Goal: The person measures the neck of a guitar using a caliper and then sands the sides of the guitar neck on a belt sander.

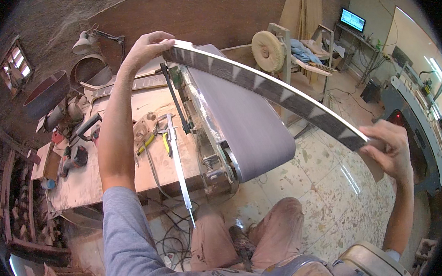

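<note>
A long dark fretboard [274, 92], with pale triangular inlays along its face and a white edge, slants across the view in front of me. My left hand [146, 51] grips its far left end, fingers over the top. At the near right end, my right hand [391, 147] pinches it between thumb and fingers. Behind and beneath the fretboard is a belt sander with a wide grey sanding belt [248, 120]. Whether the fretboard touches the belt, I cannot tell.
On the wooden bench [125, 176] left of the sander lie a caliper [177, 157], yellow-handled pliers [167, 144] and a cordless drill [73, 159]. Cables [174, 235] run over the floor below. A buffing wheel [269, 51] stands beyond, and a grey machine [415, 138] at the right.
</note>
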Action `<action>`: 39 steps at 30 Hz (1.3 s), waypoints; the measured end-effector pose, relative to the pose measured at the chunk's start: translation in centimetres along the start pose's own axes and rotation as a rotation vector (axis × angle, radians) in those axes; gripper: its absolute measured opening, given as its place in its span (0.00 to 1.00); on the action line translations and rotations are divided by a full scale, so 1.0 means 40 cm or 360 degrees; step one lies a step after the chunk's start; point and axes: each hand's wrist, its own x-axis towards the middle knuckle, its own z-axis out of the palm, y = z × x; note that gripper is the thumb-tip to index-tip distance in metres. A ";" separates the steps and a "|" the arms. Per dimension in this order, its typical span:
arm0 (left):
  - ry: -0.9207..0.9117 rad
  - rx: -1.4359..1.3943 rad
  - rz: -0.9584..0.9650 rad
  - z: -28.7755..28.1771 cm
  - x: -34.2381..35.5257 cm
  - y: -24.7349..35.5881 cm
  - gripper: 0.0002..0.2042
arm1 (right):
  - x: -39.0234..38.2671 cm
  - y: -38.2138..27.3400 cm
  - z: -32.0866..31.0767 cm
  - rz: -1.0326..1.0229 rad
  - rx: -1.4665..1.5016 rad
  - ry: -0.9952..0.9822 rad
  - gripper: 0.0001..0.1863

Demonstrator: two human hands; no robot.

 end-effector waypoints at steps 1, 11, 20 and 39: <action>-0.0022 0.0107 0.0066 0.006 -0.005 0.014 0.22 | -0.031 0.006 -0.012 0.0012 0.0015 0.0049 0.15; -0.0249 0.0325 0.0486 0.141 -0.097 0.232 0.19 | -0.312 -0.014 -0.218 0.0419 0.0014 -0.0017 0.23; -0.0302 0.0470 0.0455 0.134 -0.088 0.248 0.14 | -0.294 0.011 -0.215 0.0558 0.0090 -0.0003 0.20; 0.0046 0.0243 -0.0194 -0.130 0.043 -0.178 0.19 | 0.190 -0.113 0.111 -0.0192 0.0235 -0.0132 0.18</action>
